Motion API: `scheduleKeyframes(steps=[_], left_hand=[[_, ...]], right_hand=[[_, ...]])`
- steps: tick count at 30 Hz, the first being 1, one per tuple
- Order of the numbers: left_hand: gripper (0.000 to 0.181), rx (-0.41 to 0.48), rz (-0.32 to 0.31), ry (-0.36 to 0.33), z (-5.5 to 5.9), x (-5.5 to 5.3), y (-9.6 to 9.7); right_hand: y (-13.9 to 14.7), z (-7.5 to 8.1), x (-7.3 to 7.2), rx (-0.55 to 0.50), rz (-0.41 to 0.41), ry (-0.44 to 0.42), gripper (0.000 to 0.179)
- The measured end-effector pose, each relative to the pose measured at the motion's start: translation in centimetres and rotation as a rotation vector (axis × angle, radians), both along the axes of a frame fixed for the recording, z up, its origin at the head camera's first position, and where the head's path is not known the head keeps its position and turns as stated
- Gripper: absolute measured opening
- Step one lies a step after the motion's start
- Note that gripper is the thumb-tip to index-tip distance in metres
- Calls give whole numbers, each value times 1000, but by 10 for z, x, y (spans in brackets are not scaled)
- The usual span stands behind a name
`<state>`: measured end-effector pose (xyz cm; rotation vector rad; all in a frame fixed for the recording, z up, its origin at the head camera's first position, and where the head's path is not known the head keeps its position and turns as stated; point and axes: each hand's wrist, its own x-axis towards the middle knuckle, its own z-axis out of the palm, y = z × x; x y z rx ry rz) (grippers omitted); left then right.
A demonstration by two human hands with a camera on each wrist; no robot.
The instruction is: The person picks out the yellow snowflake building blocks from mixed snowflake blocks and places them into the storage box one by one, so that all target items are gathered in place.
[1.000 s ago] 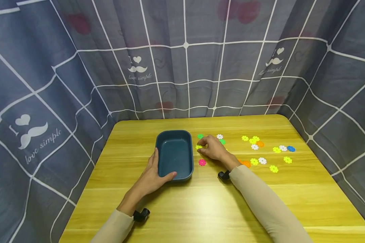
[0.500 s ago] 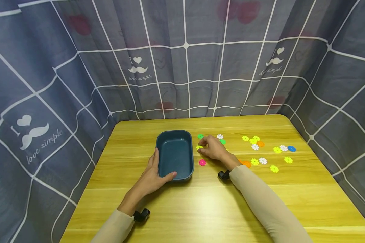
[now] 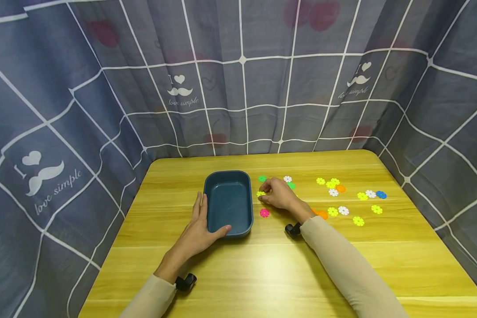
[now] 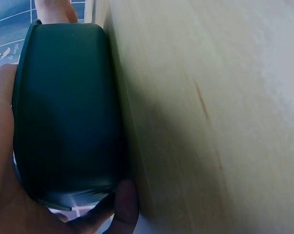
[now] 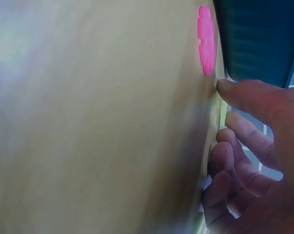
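Observation:
A dark teal rectangular bin (image 3: 228,201) stands on the wooden table. My left hand (image 3: 196,232) holds its near left corner, thumb over the near rim and fingers along the left outer wall. To the right of the bin, my right hand (image 3: 278,194) is down at the tabletop, with thumb and forefinger at a yellow notched interlocking disc (image 3: 260,194). A yellow edge (image 5: 223,112) shows between these fingertips in the right wrist view. A pink disc (image 3: 264,213) lies just nearer, and a green disc (image 3: 262,179) lies beyond the fingers.
Several more flat discs in yellow, white, orange, green and blue (image 3: 381,194) lie scattered to the right. Some are partly hidden by the right hand and forearm. A grey gridded curtain (image 3: 222,88) surrounds the table (image 3: 230,274) at the back and sides.
Both hands stay almost where they were. The fingers of my left hand spread slightly apart along the bin's left wall. The discs and bin have not moved.

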<state>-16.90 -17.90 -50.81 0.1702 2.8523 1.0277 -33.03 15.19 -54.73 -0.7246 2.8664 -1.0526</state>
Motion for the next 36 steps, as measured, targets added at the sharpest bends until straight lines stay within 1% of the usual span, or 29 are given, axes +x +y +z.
scheduleKeyframes(steps=[1,2,4,8,9,11,14,18,20,25,36], left_hand=[[139,-3,-1,4,0,0,0],[139,-6,-2,9,0,0,0],[140,-9,-5,13,0,0,0],[140,-7,-11,15,-1,0,0],[140,-7,-12,14,-1,-1,0],[140,-7,-11,10,-1,-1,0],[140,-6,-8,11,-2,-1,0],[140,-7,-5,15,-3,-2,0],[140,-9,-3,14,-2,-2,0],[141,-13,-4,16,0,-1,2],[140,-15,1,24,0,-1,1]], right_hand=[[-2,7,4,-1,1,-14,27],[-1,5,4,-10,4,2,27],[-4,15,9,-1,-2,-40,29],[0,-6,-7,13,-17,-9,30],[-1,-8,-8,19,-25,-18,31],[-1,-15,-13,16,-28,3,30],[-6,1,-4,9,-21,-3,30],[-12,32,13,-1,-20,-18,29],[-15,38,16,9,-35,-14,29],[-18,46,18,34,-60,13,28],[-22,55,17,-2,-44,43,27]])
